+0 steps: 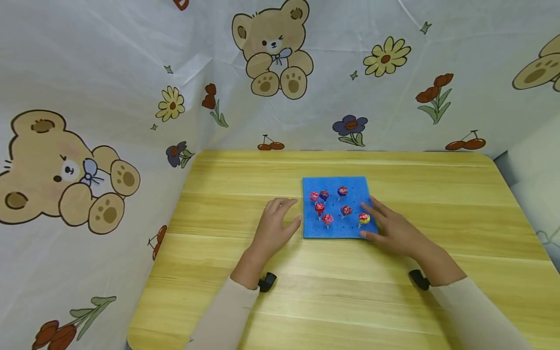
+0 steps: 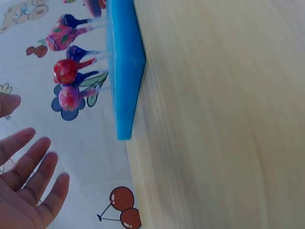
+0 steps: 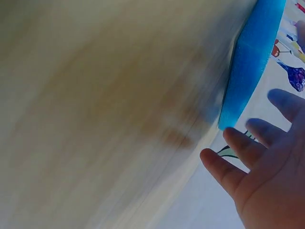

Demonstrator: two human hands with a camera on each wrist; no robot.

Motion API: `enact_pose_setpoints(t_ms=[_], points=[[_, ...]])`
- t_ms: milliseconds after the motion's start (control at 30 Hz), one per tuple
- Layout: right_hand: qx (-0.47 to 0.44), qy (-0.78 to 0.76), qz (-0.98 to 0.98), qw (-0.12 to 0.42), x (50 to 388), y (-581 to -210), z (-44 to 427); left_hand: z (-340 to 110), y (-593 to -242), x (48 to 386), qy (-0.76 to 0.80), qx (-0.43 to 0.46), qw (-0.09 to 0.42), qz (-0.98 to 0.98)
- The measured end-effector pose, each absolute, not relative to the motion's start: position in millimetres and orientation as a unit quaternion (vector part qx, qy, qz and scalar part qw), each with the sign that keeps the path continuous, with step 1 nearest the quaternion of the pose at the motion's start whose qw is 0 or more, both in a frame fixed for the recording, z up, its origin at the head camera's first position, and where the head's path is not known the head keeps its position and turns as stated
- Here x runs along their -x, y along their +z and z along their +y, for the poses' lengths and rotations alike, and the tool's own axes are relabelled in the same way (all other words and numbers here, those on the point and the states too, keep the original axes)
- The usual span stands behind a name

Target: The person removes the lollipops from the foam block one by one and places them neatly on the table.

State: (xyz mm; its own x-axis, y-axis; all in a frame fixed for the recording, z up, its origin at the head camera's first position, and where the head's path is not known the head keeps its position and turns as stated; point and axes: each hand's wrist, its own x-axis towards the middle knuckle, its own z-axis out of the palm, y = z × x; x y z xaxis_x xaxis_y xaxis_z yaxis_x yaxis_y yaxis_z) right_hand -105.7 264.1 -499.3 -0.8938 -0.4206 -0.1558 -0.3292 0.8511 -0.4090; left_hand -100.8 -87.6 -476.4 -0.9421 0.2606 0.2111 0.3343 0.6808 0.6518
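Observation:
A blue foam block point(image 1: 354, 183) lies flat on the table, with several wrapped lollipops standing upright in it on their sticks. Among them are a red one point(image 1: 320, 208), a yellow and red one point(image 1: 364, 218) and a dark purple one point(image 1: 342, 191). The left hand point(image 1: 273, 226) is spread beside the block's left edge, holding nothing; in the left wrist view the fingers point(image 2: 35, 174) are apart from the block point(image 2: 127, 62). The right hand point(image 1: 391, 228) is at the block's right edge, its fingers spread and partly over it; whether they touch it I cannot tell.
The yellow wood-grain table point(image 1: 332, 301) reaches back to a white cloth point(image 1: 306, 121) printed with bears, flowers and cherries, which also hangs along the left side. A black wrist mount point(image 1: 267, 282) sits on the left wrist and another point(image 1: 419, 280) on the right.

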Motion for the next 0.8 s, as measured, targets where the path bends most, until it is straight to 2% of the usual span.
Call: enact_pose_setpoints(t_ms=[133, 433, 800], points=[[0.204, -0.188, 0.952, 0.133, 107.0, -501.7, 262.5, -76.9, -478.7, 98.7, -0.373, 0.198, 0.051, -0.905], [0.186, -0.178, 0.954, 0.154, 104.9, -503.5, 258.7, -57.8, -477.8, 94.2, -0.369, 0.232, 0.002, -0.9], [0.178, -0.184, 0.957, 0.134, 91.8, -504.9, 249.8, -38.5, -477.2, 95.3, -0.331, 0.26, 0.024, -0.907]])
